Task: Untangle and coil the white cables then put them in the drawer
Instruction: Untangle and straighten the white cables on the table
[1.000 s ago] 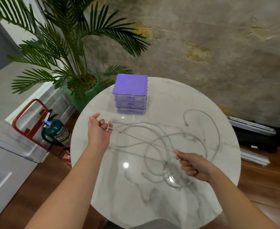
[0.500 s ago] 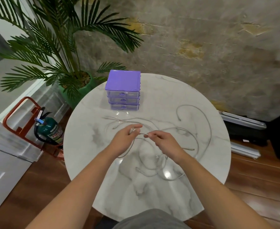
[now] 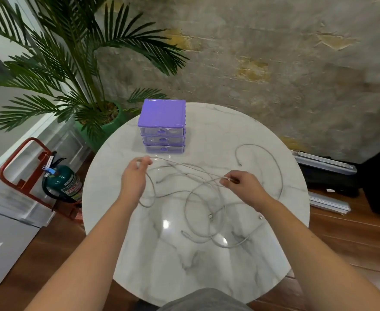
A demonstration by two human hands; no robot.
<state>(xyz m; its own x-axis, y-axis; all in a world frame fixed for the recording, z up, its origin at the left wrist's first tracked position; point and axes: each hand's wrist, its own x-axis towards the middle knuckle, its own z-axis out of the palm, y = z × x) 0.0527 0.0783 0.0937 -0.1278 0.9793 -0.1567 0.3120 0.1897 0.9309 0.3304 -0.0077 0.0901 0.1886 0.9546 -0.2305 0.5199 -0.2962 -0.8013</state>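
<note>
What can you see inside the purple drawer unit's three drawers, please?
All three clear-fronted drawers of the purple drawer unit are closed. No cable shows through the fronts, but they are too hazy to tell what is inside.

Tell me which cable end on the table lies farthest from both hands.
The plug at the far right, ending the big arc toward the wall. The other loose ends lie near the tangle in front of the hands.

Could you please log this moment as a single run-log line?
stage: untangling | left hand: pinches cable | right hand: pinches same strand | white cables: tangled on table | drawer unit: drawers closed
</note>
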